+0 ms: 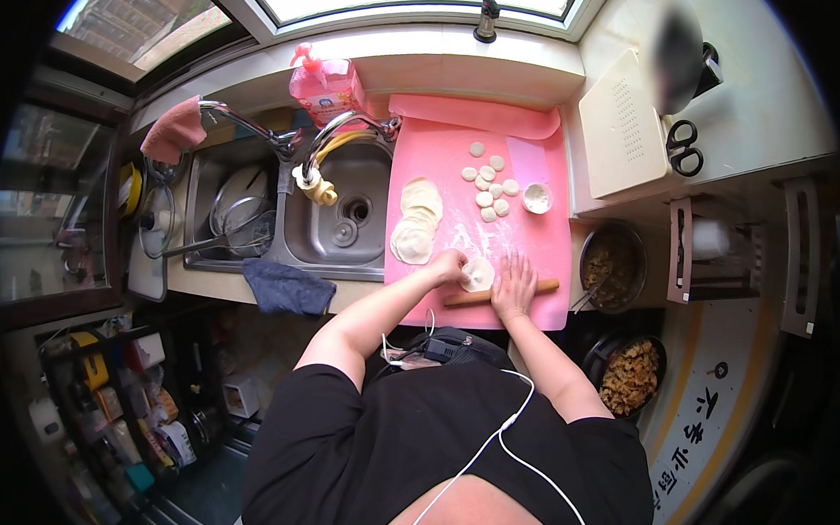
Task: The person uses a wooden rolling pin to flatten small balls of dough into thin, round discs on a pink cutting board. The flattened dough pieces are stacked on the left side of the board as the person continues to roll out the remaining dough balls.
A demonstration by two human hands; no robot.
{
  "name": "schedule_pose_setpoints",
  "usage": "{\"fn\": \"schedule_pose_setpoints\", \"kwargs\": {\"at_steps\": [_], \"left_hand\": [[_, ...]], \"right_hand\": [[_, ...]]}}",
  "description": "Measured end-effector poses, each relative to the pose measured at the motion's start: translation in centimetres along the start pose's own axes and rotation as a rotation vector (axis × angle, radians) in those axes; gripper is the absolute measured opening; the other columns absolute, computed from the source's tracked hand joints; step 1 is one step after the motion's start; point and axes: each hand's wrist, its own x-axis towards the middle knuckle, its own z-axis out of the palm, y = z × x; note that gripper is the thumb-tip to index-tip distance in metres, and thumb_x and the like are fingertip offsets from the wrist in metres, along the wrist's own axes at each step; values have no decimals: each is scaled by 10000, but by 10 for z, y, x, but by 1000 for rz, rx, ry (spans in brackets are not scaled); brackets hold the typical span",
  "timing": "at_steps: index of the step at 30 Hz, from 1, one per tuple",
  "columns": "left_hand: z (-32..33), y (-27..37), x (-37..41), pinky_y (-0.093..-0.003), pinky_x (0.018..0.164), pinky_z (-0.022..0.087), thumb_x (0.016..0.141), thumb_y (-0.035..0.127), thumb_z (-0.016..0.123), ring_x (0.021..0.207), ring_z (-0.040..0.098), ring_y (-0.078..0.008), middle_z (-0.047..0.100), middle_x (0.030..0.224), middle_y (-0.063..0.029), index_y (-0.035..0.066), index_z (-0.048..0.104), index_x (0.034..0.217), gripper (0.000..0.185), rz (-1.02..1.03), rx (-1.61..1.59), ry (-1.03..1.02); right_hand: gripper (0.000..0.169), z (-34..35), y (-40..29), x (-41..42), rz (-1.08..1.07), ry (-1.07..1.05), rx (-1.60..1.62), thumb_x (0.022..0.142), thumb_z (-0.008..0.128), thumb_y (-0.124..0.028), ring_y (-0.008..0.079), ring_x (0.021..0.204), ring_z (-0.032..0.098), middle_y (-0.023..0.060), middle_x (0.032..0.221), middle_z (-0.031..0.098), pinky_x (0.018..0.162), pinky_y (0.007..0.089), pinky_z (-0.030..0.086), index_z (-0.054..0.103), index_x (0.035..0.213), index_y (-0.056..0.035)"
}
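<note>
My left hand [449, 266] pinches the left edge of a thin dough wrapper [478, 274], which lies on a floured pink mat [445, 142]. Flat over a wooden rolling pin [469, 298], my right hand [515, 287] rests its palm with the fingers stretched out past the pin. The pin lies just below the wrapper, tilted slightly up to the right. Rolled wrappers [415, 238] overlap in a stack to the left. Several small dough discs [483, 183] are spread farther back, beside a small cup of flour [537, 198].
On the left is a steel double sink [317, 238] with a faucet [342, 121] and dishes in its far basin. A pot [613, 259] with filling and a utensil stands right of the mat. Nearer sits a pan of chopped food [630, 377]. Scissors [685, 148] lie by a cream board [622, 131].
</note>
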Motion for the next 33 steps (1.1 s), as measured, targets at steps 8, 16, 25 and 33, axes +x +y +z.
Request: {"fn": "schedule_pose_setpoints", "kwargs": {"at_steps": [8, 16, 25, 33], "left_hand": [[0, 47, -2, -438, 723, 527, 766, 245, 696, 790, 675, -336, 692, 809, -168, 48, 692, 842, 212, 241, 400, 203], [5, 50, 2, -446, 729, 515, 748, 183, 687, 811, 659, -352, 677, 816, -173, 49, 676, 830, 157, 293, 458, 238], [11, 9, -9, -359, 701, 524, 694, 28, 775, 761, 666, -208, 677, 835, -132, 0, 637, 893, 243, 32, -493, 194], [0, 38, -13, -399, 667, 529, 728, 199, 740, 720, 679, -289, 698, 819, -144, 40, 682, 843, 205, 90, 385, 189]], "right_hand": [[708, -4, -14, 60, 18, -18, 21, 844, 522, -244, 360, 1449, 217, 130, 1577, 258, 1167, 554, 148, 316, 1507, -101], [652, 1, -8, 38, -12, 50, 37, 901, 506, -327, 356, 1418, 269, 138, 1549, 308, 1163, 534, 174, 348, 1491, -100], [617, 0, 6, -40, 21, -62, -8, 884, 498, -340, 343, 1400, 288, 149, 1508, 369, 1156, 528, 176, 427, 1432, -66], [597, 4, -6, 28, 14, 49, -2, 886, 515, -276, 361, 1406, 300, 145, 1526, 353, 1152, 540, 186, 421, 1452, -110]]}}
